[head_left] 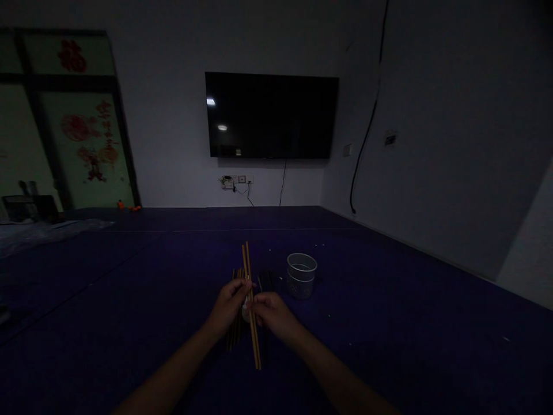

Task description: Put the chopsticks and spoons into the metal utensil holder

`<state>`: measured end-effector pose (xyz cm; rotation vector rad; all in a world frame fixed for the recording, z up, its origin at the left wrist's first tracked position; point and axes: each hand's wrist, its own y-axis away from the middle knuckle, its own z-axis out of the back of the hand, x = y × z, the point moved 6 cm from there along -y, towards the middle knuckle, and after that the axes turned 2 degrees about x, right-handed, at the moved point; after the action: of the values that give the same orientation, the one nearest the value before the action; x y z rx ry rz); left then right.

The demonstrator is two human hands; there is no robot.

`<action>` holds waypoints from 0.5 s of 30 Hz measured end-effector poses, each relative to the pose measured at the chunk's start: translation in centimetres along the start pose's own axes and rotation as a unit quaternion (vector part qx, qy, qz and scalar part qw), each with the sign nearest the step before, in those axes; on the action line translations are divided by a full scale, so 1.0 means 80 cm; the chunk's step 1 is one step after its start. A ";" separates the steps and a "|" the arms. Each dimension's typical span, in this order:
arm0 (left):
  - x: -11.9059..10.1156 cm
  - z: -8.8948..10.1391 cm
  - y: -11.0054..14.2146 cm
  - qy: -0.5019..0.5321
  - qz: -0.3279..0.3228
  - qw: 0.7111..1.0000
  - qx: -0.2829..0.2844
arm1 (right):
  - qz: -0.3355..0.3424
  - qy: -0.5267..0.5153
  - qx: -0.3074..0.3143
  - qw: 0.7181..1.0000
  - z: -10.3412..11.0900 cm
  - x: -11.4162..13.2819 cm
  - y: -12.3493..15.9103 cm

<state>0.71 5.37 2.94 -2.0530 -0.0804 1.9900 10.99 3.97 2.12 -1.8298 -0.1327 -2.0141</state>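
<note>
My left hand [230,300] and my right hand [273,312] meet in front of me, both closed on a pair of light wooden chopsticks [254,341] held lengthwise. The left fingers pinch them above the middle, the right fingers a little lower. A small whitish thing [245,311] shows between the hands, too dim to identify. Under my left hand, several more chopsticks [234,334] lie on the dark blue surface. Just past my right hand is a dark bundle [266,280], its kind unclear. To the right stands an upright, open-topped metal container [301,283].
Small pale scraps dot the blue floor covering [389,334]. Crumpled clear plastic [47,233] lies far left, with small orange things [135,208] by the door. A television [272,115] hangs on the far wall, and a black cable [366,138] dangles at the right.
</note>
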 end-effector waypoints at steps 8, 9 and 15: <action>0.003 0.008 -0.002 0.028 0.027 0.999 -0.027 | -0.043 0.018 0.015 0.999 -0.005 -0.007 0.002; 0.003 0.007 -0.001 0.033 0.030 0.999 -0.022 | -0.041 0.016 0.012 0.999 -0.006 -0.008 0.002; 0.006 -0.009 0.000 0.043 0.022 0.998 0.032 | -0.004 -0.031 -0.004 1.000 -0.005 -0.003 0.001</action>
<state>1.46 5.40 2.46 -2.1145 0.0466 1.9001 10.68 3.82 1.82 -1.8999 -0.1498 -1.9665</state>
